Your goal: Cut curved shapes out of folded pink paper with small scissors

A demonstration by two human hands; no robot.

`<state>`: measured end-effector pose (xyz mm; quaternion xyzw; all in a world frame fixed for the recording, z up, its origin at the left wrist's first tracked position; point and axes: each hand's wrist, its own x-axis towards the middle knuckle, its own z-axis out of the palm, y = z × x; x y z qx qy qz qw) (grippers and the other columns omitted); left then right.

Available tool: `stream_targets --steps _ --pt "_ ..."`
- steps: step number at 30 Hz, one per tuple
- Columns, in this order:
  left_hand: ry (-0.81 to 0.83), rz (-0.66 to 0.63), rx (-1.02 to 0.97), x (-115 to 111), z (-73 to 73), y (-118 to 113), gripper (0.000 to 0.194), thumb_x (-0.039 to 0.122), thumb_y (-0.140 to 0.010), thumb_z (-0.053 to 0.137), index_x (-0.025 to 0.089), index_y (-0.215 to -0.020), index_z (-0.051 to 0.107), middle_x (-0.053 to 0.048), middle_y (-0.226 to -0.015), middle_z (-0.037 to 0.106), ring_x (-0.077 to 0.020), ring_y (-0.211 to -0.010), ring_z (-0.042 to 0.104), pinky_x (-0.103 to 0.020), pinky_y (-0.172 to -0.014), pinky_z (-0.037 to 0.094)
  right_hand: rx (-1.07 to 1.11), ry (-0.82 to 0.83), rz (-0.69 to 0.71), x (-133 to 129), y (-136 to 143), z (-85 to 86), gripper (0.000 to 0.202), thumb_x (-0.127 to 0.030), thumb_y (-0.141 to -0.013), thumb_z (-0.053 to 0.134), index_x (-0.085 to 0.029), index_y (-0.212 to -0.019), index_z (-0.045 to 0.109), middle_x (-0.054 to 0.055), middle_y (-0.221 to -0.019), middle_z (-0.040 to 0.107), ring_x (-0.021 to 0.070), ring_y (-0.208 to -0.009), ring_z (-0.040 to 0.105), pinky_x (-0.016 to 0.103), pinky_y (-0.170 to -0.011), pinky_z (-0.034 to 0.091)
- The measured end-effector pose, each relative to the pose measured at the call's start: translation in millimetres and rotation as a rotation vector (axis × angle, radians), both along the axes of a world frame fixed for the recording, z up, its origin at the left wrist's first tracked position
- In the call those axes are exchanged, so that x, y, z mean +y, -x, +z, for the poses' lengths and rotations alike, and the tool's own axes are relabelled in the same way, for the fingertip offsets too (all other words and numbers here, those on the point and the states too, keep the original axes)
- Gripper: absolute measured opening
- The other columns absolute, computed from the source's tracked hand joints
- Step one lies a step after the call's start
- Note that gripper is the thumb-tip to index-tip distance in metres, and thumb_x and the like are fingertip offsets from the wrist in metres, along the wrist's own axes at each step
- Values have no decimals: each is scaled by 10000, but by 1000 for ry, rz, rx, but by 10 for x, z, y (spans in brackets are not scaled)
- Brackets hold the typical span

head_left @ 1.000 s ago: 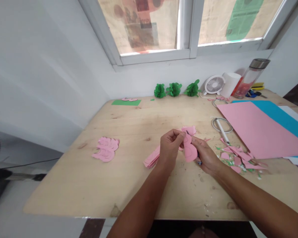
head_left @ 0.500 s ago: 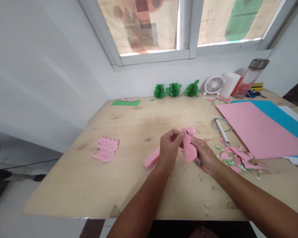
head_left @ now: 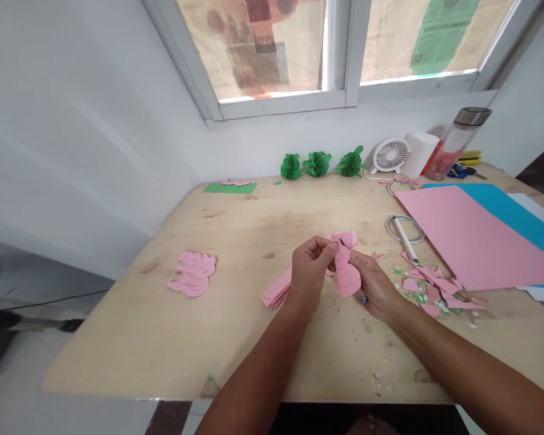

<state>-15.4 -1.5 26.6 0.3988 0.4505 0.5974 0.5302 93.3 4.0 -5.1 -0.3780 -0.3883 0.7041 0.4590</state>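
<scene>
My left hand (head_left: 312, 266) pinches a pink paper cutout (head_left: 348, 279) with rounded lobes and drawn curved lines. My right hand (head_left: 377, 283) is closed at the cutout's right side, around a slim dark tool (head_left: 363, 298) that is mostly hidden. Its grey-blue end pokes out below the palm, and a dark tip shows against the paper near my left thumb. I cannot make out the tool's exact kind. Partly behind my left wrist lies a folded strip of pink paper (head_left: 277, 289). Farther left on the table rests a pile of scalloped pink cutouts (head_left: 193, 273).
Pink and green scraps (head_left: 435, 291) lie right of my hands, by a white pen (head_left: 405, 239). Beyond are pink sheets (head_left: 480, 235) over blue ones. Along the wall stand green paper figures (head_left: 317, 164), a small fan (head_left: 390, 155) and a glass bottle (head_left: 457, 145).
The lower lobe of the pink cutout has swung very slightly to the right and covers more of the dark tool. Both hands stay in nearly the same place.
</scene>
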Motion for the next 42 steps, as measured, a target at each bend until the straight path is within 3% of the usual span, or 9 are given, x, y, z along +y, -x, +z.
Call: stream_targets --steps 12,23,42 --pt "26 -34 -36 52 -45 31 180 288 -670 641 145 -598 558 23 -508 505 -74 -482 437 -206 -486 361 -26 6 20 12 -1 -23 329 -494 -723 599 -166 -708 623 -46 -465 403 58 -372 241 207 -355 137" --pt "8 -21 -42 66 -107 59 197 298 -670 647 143 -590 555 20 -561 498 -74 -525 434 -206 -510 370 8 16 44 -4 -18 -11 337 -481 -745 584 -170 -644 503 -77 -467 287 50 -402 164 192 -363 83" --pt "22 -13 -76 74 -112 70 168 267 -685 634 137 -613 556 21 -573 510 -74 -536 446 -200 -519 368 3 -1 101 -1 -25 -28 352 -484 -788 536 -174 -646 446 -89 -449 271 44 -385 165 196 -374 92"
